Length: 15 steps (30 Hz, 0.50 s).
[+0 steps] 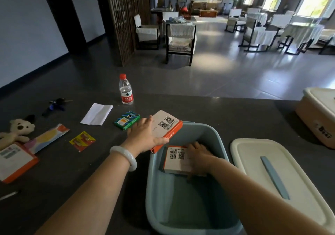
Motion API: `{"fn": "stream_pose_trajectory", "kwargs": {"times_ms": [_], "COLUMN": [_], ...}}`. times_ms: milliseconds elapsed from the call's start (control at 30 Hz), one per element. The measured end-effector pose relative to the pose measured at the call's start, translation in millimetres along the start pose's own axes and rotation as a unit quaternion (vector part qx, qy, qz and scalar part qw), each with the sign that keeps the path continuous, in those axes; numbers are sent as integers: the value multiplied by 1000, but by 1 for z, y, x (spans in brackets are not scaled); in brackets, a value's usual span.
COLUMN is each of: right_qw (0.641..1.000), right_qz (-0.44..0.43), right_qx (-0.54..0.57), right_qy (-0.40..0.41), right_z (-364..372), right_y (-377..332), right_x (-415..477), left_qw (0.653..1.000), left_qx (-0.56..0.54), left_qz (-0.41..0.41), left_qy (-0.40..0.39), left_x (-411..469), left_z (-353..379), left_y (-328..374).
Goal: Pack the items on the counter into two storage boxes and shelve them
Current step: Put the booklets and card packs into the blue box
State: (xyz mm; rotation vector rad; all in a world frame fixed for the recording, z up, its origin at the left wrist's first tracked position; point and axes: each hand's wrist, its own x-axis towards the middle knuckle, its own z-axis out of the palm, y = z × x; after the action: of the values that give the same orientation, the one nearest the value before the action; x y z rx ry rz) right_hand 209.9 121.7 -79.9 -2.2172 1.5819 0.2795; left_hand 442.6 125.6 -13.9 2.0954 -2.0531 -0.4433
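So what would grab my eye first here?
Two hands work at a blue storage bin mid-counter: the right hand holds an orange-and-white box inside, while the left hand holds a matching box over its far-left rim. The bin's white lid lies to its right.

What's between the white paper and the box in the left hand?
A small green box lies between the white paper and the orange-edged box that the left hand holds, seen in the head view.

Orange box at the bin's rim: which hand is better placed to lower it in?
Left. The left hand grips the orange box over the rim of the blue bin; the right hand holds another box inside.
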Motion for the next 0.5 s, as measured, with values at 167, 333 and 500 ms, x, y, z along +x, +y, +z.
{"fn": "stream_pose_trajectory", "kwargs": {"times_ms": [167, 333, 500], "right_qw": [1000, 1000, 998], "right_qz": [20, 26, 27], "right_qx": [14, 13, 58], "right_qy": [3, 8, 30], "right_z": [10, 12, 11], "right_y": [1, 3, 6], "right_x": [5, 7, 7], "left_qw": [1000, 1000, 1000], "left_qx": [-1, 0, -1], "left_qz": [-2, -8, -7], "left_qy": [1, -3, -7], "left_x": [1, -2, -3], "left_z": [1, -1, -3], "left_y": [1, 5, 7]}}
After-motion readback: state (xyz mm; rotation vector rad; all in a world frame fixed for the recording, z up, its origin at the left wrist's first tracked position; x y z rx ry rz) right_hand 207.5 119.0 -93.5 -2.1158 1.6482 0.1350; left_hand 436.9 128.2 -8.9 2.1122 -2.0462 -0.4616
